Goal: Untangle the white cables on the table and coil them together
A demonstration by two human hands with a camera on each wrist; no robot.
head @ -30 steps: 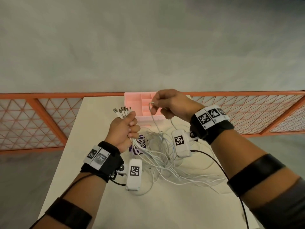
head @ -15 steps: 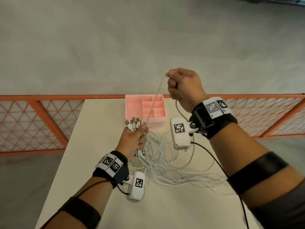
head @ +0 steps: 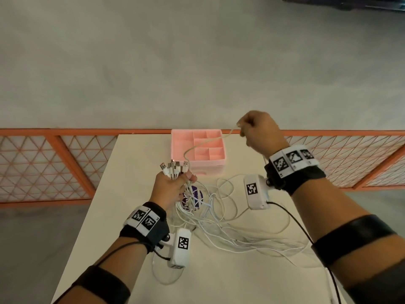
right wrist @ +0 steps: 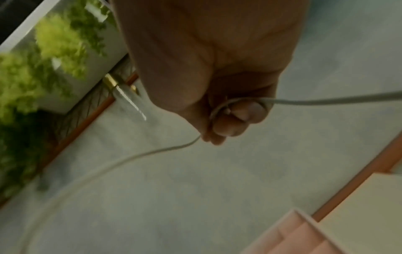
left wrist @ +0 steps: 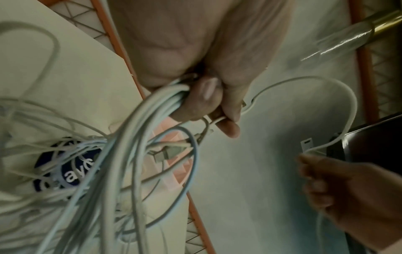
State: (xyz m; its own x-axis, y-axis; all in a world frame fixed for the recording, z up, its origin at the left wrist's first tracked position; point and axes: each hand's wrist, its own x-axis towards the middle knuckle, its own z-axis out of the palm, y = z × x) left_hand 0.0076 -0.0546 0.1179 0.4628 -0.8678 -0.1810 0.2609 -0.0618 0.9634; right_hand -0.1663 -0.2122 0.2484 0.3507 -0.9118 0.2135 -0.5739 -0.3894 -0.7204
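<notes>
1. Left hand (head: 171, 189): fist closed round a bundle of white cables (head: 219, 224), held just above the bench (head: 135, 163). Plug ends (head: 174, 168) stick up out of the fist, fanned toward 12 o'clock.
2. Left wrist view: fingers (left wrist: 208, 96) curled tight over the thick bundle; thumb and forefinger also pinch one thin strand at the fist's 4 o'clock edge.
3. Right hand (head: 258, 130): raised, closed, gripping a single cable (head: 206, 143) that loops from the left fist up across the pink tray (head: 210, 165) to this hand.
4. Right wrist view: cable wraps round curled fingertips (right wrist: 243, 111), leaving at 3 o'clock and at 8 o'clock.
5. Rest of the cables hang from the left fist and spread in loose tangled loops on the bench, trailing toward 4 o'clock under the right forearm.
6. Round blue-purple sticker (head: 195, 196) with white lettering lies on the bench under the cables, right below the left hand.
7. Pink tray with divided compartments sits at the far bench edge, 12 o'clock from the left hand.
8. Orange lattice railing (head: 54, 163) behind the bench; grey floor (head: 175, 62) beyond.
</notes>
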